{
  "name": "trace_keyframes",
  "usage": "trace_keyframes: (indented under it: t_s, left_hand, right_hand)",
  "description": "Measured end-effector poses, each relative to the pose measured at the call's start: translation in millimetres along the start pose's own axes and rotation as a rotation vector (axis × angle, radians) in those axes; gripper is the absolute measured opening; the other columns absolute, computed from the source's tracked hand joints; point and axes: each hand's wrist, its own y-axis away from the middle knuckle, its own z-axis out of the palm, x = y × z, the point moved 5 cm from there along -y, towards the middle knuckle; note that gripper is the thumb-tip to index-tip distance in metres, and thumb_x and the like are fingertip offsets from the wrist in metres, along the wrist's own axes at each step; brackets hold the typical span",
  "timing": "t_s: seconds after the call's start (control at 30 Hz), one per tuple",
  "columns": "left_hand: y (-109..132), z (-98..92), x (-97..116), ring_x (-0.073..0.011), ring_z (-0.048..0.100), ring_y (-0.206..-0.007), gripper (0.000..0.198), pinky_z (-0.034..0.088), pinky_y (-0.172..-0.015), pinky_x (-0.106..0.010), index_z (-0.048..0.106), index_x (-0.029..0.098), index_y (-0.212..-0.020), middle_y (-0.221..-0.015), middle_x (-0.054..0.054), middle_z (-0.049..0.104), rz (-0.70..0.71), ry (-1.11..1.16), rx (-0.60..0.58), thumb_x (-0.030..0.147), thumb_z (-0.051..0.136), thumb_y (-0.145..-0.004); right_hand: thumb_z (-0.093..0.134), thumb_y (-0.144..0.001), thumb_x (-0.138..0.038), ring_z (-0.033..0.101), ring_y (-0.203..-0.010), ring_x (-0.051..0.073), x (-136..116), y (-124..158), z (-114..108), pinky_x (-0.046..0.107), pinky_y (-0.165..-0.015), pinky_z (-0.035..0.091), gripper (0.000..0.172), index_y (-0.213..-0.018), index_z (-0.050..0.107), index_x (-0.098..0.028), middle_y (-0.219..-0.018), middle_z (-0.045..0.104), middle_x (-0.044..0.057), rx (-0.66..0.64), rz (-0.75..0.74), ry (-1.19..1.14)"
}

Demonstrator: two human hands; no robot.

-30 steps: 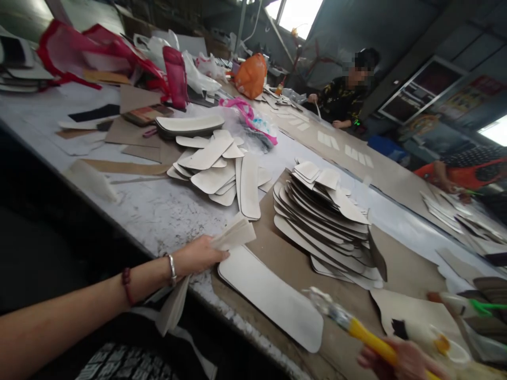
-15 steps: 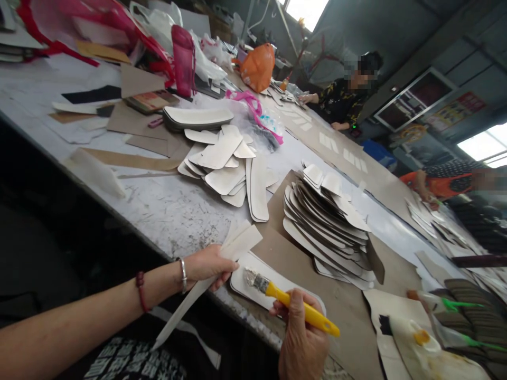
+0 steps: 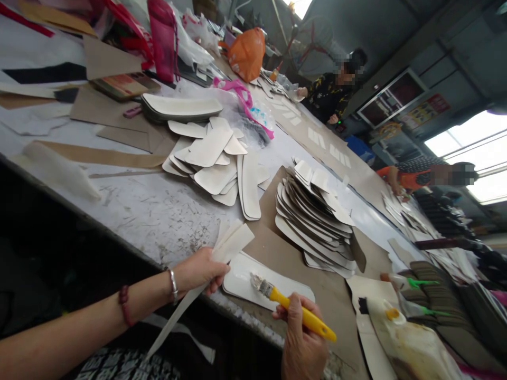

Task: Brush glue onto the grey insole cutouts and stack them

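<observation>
My right hand (image 3: pixel 303 335) is closed round the yellow handle of a brush (image 3: pixel 283 300). The brush's whitish, caked bristles are over a long white panel with rounded corners (image 3: pixel 241 274), at the table's near edge; whether they touch it I cannot tell. Pinched in my left hand (image 3: pixel 202 272) are pale strips (image 3: pixel 233 240), their wide ends pointing up past the fingers and a long tail hanging below the table edge. Just beyond the panel stands a fanned stack of white and brown panels (image 3: pixel 317 227).
A loose heap of white panels (image 3: pixel 214 158) lies farther left. At right are a stained plastic jug (image 3: pixel 420 343) and green-tipped bottles (image 3: pixel 422 283). A pink bottle (image 3: pixel 162 39) and an orange bag (image 3: pixel 247 53) stand at the back. Two co-workers sit across the table.
The brush has moved along the panel to the right, away from its left end. My left hand keeps its hold on the strips. The view has turned a little to the right.
</observation>
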Motion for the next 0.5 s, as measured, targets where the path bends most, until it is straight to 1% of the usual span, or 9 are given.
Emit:
trace_keyframes:
  t_s: [0.13, 0.27, 0.37, 0.5]
  left_hand:
    - [3.5, 0.4, 1.1, -0.0112, 0.041, -0.035, 0.021, 0.032, -0.039, -0.022, 0.050, 0.017, -0.047, -0.036, 0.003, 0.046, 0.021, -0.039, 0.011, 0.035, 0.053, -0.057]
    - [3.5, 0.0, 0.6, -0.0109, 0.040, -0.035, 0.027, 0.032, -0.040, -0.023, 0.046, 0.017, -0.041, -0.035, 0.001, 0.045, 0.036, -0.102, 0.022, 0.038, 0.054, -0.057]
    - [4.0, 0.0, -0.7, -0.0110, 0.041, -0.036, 0.029, 0.033, -0.041, -0.023, 0.047, 0.017, -0.041, -0.037, 0.001, 0.047, 0.027, -0.104, 0.021, 0.039, 0.055, -0.058]
    - [6.6, 0.8, 0.2, -0.0112, 0.041, -0.037, 0.033, 0.034, -0.042, -0.024, 0.048, 0.017, -0.041, -0.038, 0.001, 0.047, 0.014, -0.131, 0.030, 0.045, 0.054, -0.058]
  right_hand:
    - [0.056, -0.074, -0.060, 0.061, -0.053, 0.018, 20.9, -14.1, -34.4, 0.030, -0.060, 0.048, 0.043, -0.086, 0.055, -0.019, -0.055, 0.061, -0.003, 0.092, -0.045, 0.120]
    - [0.053, -0.076, -0.059, 0.060, -0.056, 0.018, 36.5, -27.0, -61.4, 0.031, -0.062, 0.047, 0.041, -0.083, 0.056, -0.019, -0.056, 0.059, -0.002, 0.132, -0.143, 0.216]
    - [0.050, -0.078, -0.056, 0.059, -0.057, 0.018, 38.8, -31.8, -73.8, 0.033, -0.063, 0.047, 0.038, -0.082, 0.056, -0.019, -0.061, 0.058, 0.000, 0.166, -0.222, 0.268]
    - [0.051, -0.080, -0.052, 0.056, -0.055, 0.016, 29.2, -32.5, -83.5, 0.031, -0.057, 0.046, 0.034, -0.079, 0.056, -0.018, -0.069, 0.058, 0.003, 0.204, -0.351, 0.301]
